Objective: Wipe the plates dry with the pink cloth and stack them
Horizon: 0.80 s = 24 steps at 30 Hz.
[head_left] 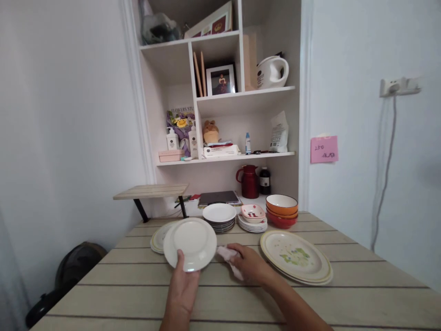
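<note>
My left hand [183,286] grips a cream plate [193,239] by its near rim, thumb on the face turned toward me. The plate is tilted up above the table, and its plain face with a raised ring suggests the underside. To its right, my right hand [248,263] is closed around a pale pinkish cloth [228,257], apart from the plate. Partly hidden behind the held plate lies a small stack of plates [157,238] with a yellowish rim. Right of my right hand rest oval plates [296,257] with a green pattern, one on another.
Farther back stand a stack of dark plates topped by a white plate [219,213], small dishes [252,223], and orange and red bowls [281,211]. A raised wooden stand [151,191] is at the back left. Behind are a laptop [218,197], a red jug [249,183] and shelves [220,158].
</note>
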{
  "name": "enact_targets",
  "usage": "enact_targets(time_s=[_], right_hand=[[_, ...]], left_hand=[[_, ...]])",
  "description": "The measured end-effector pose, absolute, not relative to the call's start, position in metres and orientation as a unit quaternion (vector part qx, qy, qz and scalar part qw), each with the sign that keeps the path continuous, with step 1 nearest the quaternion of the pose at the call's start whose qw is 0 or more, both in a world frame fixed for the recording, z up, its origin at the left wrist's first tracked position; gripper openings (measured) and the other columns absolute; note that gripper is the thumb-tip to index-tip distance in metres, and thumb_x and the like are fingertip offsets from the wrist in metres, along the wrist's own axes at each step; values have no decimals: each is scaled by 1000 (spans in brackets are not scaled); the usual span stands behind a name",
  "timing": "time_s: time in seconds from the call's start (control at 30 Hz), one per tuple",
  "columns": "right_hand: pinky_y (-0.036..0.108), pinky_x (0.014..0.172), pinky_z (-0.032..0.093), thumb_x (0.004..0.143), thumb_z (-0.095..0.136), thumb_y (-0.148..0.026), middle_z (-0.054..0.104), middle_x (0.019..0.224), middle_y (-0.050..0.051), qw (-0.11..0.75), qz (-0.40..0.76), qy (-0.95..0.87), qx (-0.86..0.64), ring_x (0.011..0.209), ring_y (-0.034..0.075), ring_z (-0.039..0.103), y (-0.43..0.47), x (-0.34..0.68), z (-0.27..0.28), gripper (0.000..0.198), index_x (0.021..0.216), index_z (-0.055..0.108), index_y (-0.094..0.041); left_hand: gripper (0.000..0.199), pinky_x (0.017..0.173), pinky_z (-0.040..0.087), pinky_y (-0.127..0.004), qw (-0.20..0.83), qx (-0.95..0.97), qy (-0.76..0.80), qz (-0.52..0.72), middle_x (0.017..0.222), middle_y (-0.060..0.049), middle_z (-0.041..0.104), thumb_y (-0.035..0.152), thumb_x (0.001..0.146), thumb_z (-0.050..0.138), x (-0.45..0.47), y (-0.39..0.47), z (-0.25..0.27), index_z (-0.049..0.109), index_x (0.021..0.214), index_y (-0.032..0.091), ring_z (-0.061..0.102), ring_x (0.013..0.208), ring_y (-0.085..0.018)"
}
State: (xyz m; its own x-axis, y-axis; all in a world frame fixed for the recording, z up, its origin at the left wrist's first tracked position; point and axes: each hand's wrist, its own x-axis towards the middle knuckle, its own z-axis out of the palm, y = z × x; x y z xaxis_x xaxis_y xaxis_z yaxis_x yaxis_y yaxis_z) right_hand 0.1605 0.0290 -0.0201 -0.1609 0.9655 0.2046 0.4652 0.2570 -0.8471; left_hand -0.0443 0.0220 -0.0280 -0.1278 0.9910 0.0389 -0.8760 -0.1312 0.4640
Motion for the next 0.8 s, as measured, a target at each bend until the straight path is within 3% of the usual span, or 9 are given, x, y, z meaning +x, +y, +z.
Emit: enact_targets(time_s=[0.1,0.2,0.37,0.5,0.63,0.8], right_hand=[[36,98,42,75,58,-25,67,125,9,369,365,-715,-469,113,25,60,12,148,-13,45,119,67,-20],[38,100,41,78,63,-37,63,132,6,337,472,-735,-352,117,25,57,0,138,-6,48,124,64,-25],[47,105,37,73,65,-60,69,118,14,520,430,-591,-442,116,31,58,13,155,0,53,105,71,-18],[44,101,43,82,59,-56,66,125,14,558,601,-440,-365,112,26,63,21,172,6,56,125,58,-22],[41,97,46,87,47,-63,65,128,13,536,694,-396,-273,110,24,65,12,167,15,58,132,51,-25],[41,92,49,87,41,-63,72,114,13,541,714,-361,-259,105,27,66,9,171,19,58,119,60,-19]], left_hand=[[47,101,49,-31,617,152,130,761,121,-6,70,24,95,48,-53,25,-27,45,142,26,65,112,-18],[45,99,50,-31,638,146,132,745,121,-8,70,22,94,49,-53,24,-27,50,139,23,65,113,-19],[50,103,46,-33,625,183,175,739,121,-10,70,16,86,61,-36,13,-18,53,135,20,63,114,-20],[49,106,42,-34,575,265,252,732,121,-7,70,21,81,69,-28,5,-15,58,129,22,59,120,-21],[36,113,31,-41,442,503,366,646,122,-9,68,22,79,67,-27,3,-25,70,114,21,52,126,-27],[56,114,24,-51,225,793,329,461,137,-4,59,6,78,53,-18,10,-34,64,122,38,45,131,-29]])
